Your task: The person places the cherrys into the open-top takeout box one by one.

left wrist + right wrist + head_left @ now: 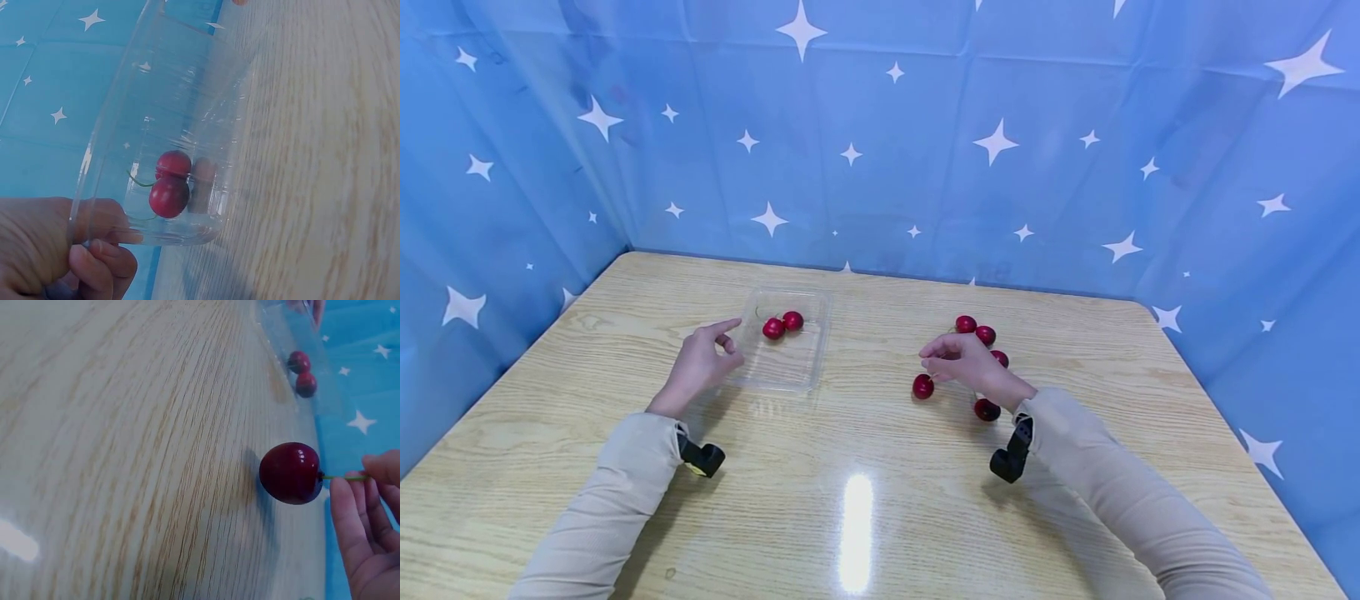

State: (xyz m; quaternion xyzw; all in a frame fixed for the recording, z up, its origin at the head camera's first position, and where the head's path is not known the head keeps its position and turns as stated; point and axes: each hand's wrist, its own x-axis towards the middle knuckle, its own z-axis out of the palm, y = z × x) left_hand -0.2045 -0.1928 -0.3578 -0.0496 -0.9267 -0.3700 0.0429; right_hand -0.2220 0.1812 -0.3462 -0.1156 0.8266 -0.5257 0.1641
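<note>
A blue curtain [917,108] printed with white four-pointed stars hangs behind and along both sides of a light wood-grain table [880,442]. Over the table reach two pale sleeves, the left sleeve [606,508] and the right sleeve [1135,492]. A clear plastic container [817,342] sits on the left part of the tabletop, toward the back. The left hand [698,360] grips the container at its left edge, index finger extended. The right hand [966,358], well apart on the other side, is drawn into a narrow pinch of thumb and fingertips. A black camera [702,459] is worn at the left wrist and a second camera [1011,464] at the right. Inside the container, two red cherries [170,187] touch each other. Below the right fingertips is the held cherry [922,386]; whether it touches the wood I cannot tell. Four loose cherries [966,323] lie around the right hand: two beyond it, one partly hidden behind it, one by the wrist. Slightest of all is the green stem [337,478] of the held cherry, caught between the right thumb and fingers
</note>
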